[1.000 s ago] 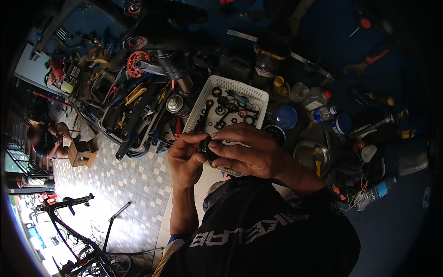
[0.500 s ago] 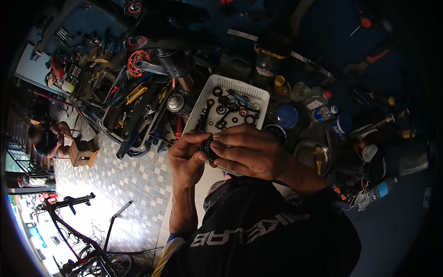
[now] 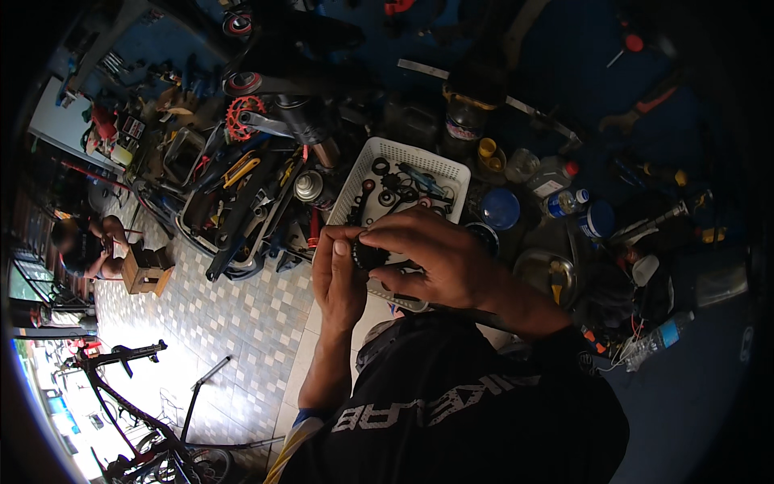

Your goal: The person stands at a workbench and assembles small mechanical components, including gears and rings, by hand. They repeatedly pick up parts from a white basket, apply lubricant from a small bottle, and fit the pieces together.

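Pinched black round part [image 3: 369, 257] in left hand [image 3: 338, 278], curled right hand [image 3: 439, 262] around it, couldn't tell if gripping; worked above white basket [image 3: 352, 181], near left rim, tiled floor [image 3: 258, 315] beyond.

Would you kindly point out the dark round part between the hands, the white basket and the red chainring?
Dark round part [image 3: 370, 256]: head view, middle of its exposed surface.
White basket [image 3: 420, 156]: head view, its perforated far wall.
Red chainring [image 3: 234, 118]: head view, left side of its ring.
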The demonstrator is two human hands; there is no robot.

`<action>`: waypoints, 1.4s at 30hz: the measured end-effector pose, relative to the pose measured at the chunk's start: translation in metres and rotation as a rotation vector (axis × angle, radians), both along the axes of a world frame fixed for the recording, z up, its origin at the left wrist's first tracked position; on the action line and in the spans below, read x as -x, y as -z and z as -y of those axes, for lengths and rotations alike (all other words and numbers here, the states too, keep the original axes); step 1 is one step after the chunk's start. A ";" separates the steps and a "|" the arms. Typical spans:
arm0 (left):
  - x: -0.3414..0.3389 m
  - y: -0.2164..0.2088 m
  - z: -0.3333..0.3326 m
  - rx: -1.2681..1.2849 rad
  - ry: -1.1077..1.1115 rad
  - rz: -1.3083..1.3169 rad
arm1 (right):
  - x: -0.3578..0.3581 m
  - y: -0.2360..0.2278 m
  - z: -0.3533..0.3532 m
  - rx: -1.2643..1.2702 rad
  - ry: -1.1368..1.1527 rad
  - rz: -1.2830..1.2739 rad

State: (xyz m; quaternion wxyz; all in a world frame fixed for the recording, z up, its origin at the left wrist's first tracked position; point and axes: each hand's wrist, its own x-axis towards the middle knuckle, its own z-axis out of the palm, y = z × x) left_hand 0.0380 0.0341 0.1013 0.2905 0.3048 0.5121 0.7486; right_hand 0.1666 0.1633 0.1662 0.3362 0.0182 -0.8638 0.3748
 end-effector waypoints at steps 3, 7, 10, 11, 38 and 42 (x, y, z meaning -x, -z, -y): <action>-0.004 -0.007 -0.010 0.118 -0.224 -0.210 | 0.003 0.000 0.006 0.075 -0.003 -0.024; -0.007 -0.026 -0.015 0.157 -0.283 -0.138 | 0.003 0.003 0.008 0.126 0.014 -0.060; -0.007 -0.028 -0.016 0.175 -0.306 -0.152 | 0.004 0.004 0.010 0.076 0.025 -0.083; -0.006 -0.028 -0.016 0.171 -0.313 -0.178 | 0.004 0.005 0.011 0.058 0.026 -0.085; -0.003 -0.028 -0.009 0.045 -0.329 -0.284 | 0.008 -0.002 0.022 -0.024 0.075 -0.131; -0.003 -0.028 -0.008 0.048 -0.340 -0.302 | 0.007 -0.001 0.022 -0.007 0.063 -0.115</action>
